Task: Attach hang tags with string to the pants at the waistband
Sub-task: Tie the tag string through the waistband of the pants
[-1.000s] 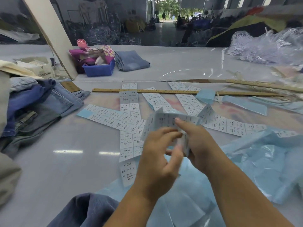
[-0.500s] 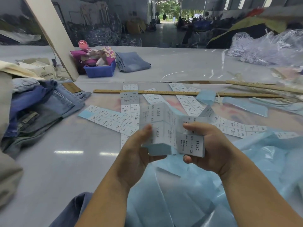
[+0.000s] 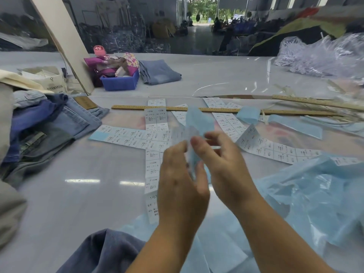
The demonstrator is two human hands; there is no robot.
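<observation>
Above the middle of the glossy grey bench (image 3: 65, 198), the left hand (image 3: 177, 180) and right hand (image 3: 222, 160) pinch between them a thin white printed label strip with pale blue backing (image 3: 192, 133), blurred but plainly bent and lifted off the surface. More white printed label strips (image 3: 136, 138) lie crossed just beyond the hands, in front of a long wooden ruler (image 3: 216, 110). A heap of blue denim pants (image 3: 49, 123) sits at the left edge, and another dark blue pair (image 3: 102, 251) lies at the near edge. The strip looks light, floppy and easily torn or creased, so holding it by its edges near a perforation should suit best.
</observation>
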